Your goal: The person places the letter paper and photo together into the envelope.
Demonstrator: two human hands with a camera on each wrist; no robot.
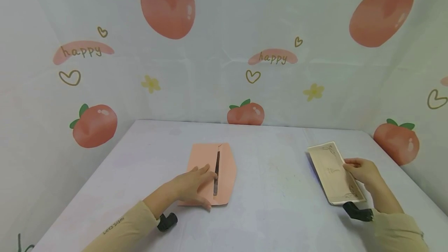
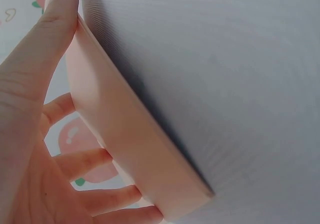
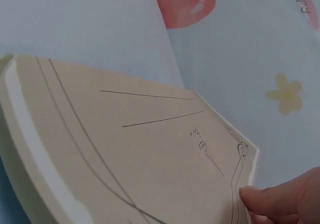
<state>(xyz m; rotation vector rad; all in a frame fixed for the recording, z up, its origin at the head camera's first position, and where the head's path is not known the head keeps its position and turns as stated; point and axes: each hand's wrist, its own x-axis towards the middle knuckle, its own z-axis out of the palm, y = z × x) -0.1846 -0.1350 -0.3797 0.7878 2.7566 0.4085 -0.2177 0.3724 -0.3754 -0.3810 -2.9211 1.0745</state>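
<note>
A peach envelope (image 1: 201,154) lies on the table with its flap (image 1: 228,176) opened out to the right and a dark slit showing at its mouth. My left hand (image 1: 192,184) rests on it, fingers spread over the body near the slit and thumb at the near edge. In the left wrist view, the fingertips touch the envelope (image 2: 115,129). My right hand (image 1: 362,170) pinches a beige card (image 1: 329,174) by its right edge, between thumb and fingers. Printed lines and corner scrolls mark the card (image 3: 150,149), which is held tilted off the table.
The white table (image 1: 269,205) stretches between the two hands. Behind it hangs a white curtain (image 1: 210,69) printed with fruit, hearts and flowers. A black wrist device (image 1: 167,222) sits under the left wrist, and another black device (image 1: 357,211) under the right.
</note>
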